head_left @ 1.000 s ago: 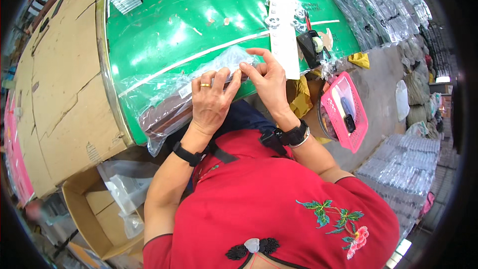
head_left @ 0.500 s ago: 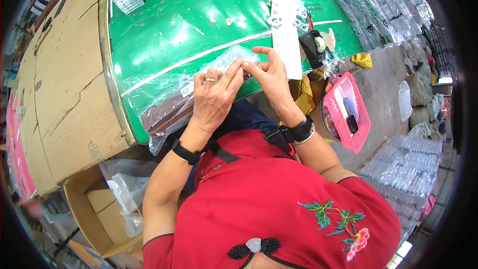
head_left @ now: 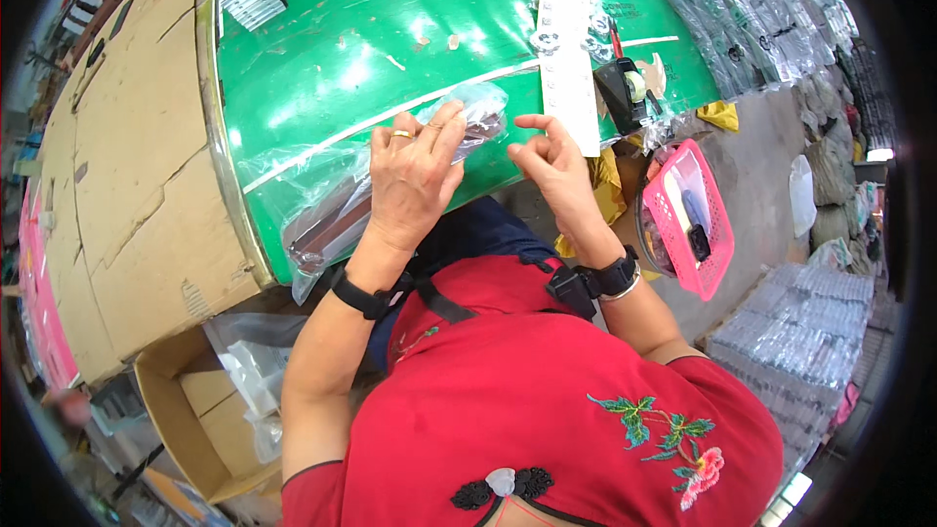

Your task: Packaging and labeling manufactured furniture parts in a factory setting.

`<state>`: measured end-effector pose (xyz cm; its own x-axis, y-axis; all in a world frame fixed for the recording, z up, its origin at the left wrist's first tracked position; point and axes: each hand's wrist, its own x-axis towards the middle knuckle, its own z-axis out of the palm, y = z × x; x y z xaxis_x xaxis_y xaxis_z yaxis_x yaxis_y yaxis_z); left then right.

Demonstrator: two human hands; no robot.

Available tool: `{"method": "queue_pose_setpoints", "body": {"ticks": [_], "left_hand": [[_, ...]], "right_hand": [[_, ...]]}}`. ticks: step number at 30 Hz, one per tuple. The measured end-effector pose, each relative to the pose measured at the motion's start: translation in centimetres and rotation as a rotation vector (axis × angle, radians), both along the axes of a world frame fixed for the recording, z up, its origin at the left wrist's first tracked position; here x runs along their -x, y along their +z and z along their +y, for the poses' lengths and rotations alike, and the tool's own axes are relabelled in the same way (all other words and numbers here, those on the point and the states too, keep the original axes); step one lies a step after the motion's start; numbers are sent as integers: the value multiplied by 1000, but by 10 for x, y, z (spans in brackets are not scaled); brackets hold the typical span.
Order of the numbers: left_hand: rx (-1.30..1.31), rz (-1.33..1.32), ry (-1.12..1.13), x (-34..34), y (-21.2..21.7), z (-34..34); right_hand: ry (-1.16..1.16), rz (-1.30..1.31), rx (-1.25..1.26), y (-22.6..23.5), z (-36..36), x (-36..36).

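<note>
We see one clear plastic bag [head_left: 390, 171] at the green counter's [head_left: 322, 59] near edge, our left hand [head_left: 410, 181] pressing flat on it; our right hand [head_left: 551, 161] hovers beside, fingers loosely curled, empty.

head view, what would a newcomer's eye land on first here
The glossy green table fills the upper middle. At its near edge the left hand presses flat on a long clear plastic bag with something dark inside, while the right hand hovers open just right of the bag's end. A pink basket sits at the right.
</note>
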<state>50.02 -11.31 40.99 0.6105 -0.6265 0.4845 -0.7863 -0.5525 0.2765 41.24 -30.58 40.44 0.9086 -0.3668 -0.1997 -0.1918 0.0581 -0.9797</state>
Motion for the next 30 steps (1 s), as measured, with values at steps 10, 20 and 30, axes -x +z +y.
{"method": "queue_pose_setpoints", "body": {"ticks": [10,20,30], "left_hand": [[26,-30,1,0,-3,0],[99,78,39,-6,0,-2],[94,68,6,-1,-1,-2]], "right_hand": [[43,-13,343,7,7,-16],[4,16,170,-14,12,-29],[137,82,268,-27,-14,-26]]}}
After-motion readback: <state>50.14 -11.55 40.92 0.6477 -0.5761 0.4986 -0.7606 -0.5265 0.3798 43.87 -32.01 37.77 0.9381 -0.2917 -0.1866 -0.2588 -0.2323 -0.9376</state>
